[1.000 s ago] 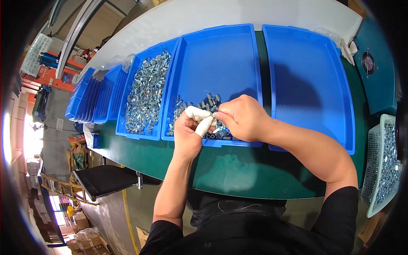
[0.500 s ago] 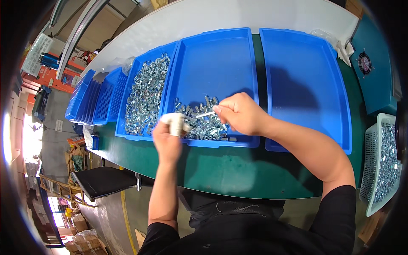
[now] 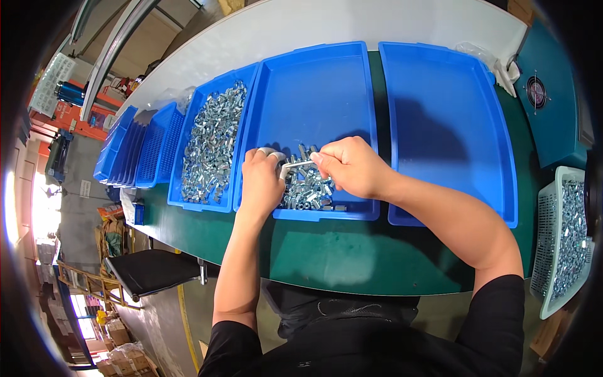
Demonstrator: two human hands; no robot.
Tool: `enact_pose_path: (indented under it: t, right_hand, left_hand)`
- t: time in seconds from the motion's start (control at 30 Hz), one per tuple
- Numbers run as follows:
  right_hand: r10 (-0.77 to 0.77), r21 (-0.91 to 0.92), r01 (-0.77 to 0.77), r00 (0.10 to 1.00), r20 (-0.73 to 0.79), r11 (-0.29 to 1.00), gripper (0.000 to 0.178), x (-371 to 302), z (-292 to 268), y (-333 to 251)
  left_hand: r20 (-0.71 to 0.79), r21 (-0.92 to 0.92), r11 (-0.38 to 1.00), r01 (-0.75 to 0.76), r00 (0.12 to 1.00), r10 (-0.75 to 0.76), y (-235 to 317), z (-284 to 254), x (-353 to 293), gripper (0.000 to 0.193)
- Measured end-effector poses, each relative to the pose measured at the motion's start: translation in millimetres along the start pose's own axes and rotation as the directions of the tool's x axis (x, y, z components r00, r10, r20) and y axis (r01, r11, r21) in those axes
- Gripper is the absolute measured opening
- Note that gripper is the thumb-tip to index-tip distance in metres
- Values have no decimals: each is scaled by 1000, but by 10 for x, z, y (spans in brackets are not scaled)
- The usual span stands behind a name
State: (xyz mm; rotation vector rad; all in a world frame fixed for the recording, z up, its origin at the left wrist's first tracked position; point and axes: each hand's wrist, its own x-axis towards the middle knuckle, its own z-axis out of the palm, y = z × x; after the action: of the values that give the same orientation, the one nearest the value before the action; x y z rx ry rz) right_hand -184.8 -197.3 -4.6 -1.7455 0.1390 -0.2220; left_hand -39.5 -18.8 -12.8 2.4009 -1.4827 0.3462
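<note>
near the middle of the frame, your right hand (image 3: 353,164) pinches a slim metal rod (image 3: 300,164) between thumb and fingers — a narrow, closed hold. your left hand (image 3: 259,182), with white coverings (image 3: 271,152) on some fingers, is just left of it, its fingertips at the rod's far end; i cannot tell whether it grips anything there, since its back is turned up. both hands are over the lower part of the middle blue tray (image 3: 314,94), where small silvery metal pieces (image 3: 308,193) lie heaped. to its left, the left blue tray (image 3: 200,205) holds many similar pieces (image 3: 213,138); to its right, the right blue tray (image 3: 452,75) lies on the green table (image 3: 352,251). as for writing, a white sheet (image 3: 51,85) at the upper left carries rows of print too small to read — and an orange panel (image 3: 80,124) beside it shows pale lettering. a small white label (image 3: 85,188) at the left is too fine to make out.
</note>
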Motion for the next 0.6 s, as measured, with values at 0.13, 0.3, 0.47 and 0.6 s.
enact_pose_path:
  t: [0.13,0.3,0.47,0.6]
  right_hand:
    - [29,35,-29,1000,7,999,41,-15,-8,-11]
    - [1,16,-1,1000,-14,1000,41,-8,-10,-3]
    - [-24,-8,24,999,-30,1000,40,-8,-4,1]
    - [3,-78,-1,1000,23,997,38,-28,-4,-11]
  left_hand:
    - [40,-82,993,83,996,-80,40,-33,4,14]
    - [145,-793,525,308,933,-328,52,-25,-114,12]
    - [105,-926,316,208,943,-315,166,-38,-264,22]
    - [-5,-851,516,97,981,-192,159,-31,-289,23]
